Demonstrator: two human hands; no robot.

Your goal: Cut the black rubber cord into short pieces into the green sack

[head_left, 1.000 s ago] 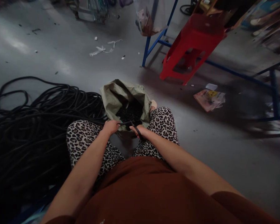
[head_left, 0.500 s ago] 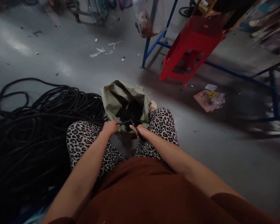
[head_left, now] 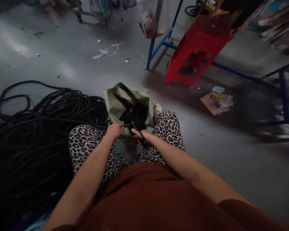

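My left hand (head_left: 114,131) is closed round a black hose or thick cord (head_left: 127,125), whose free end sticks out to the right. In my right hand (head_left: 144,135) is a pair of black-handled scissors (head_left: 143,138), blades pointing up and left at the cord's end. Whether the blades touch the cord I cannot tell. Just beyond both hands, a greenish woven sack (head_left: 114,98) stands with its mouth wide, and dark small pieces (head_left: 135,115) lie inside. A big tangled heap of black cord (head_left: 45,112) spreads to the left, running toward my left hand.
A red plastic stool (head_left: 199,45) stands ahead right, by a blue metal frame (head_left: 156,53) with a clear plastic bag (head_left: 150,25) hanging from it. A printed plastic packet (head_left: 216,102) lies on the floor to the right. White scraps (head_left: 104,53) lie farther ahead.
My right hand and the scissors have shifted slightly left toward the cord, and the scissor handles have tilted. The cord's end sits a little higher. My left hand has barely moved.
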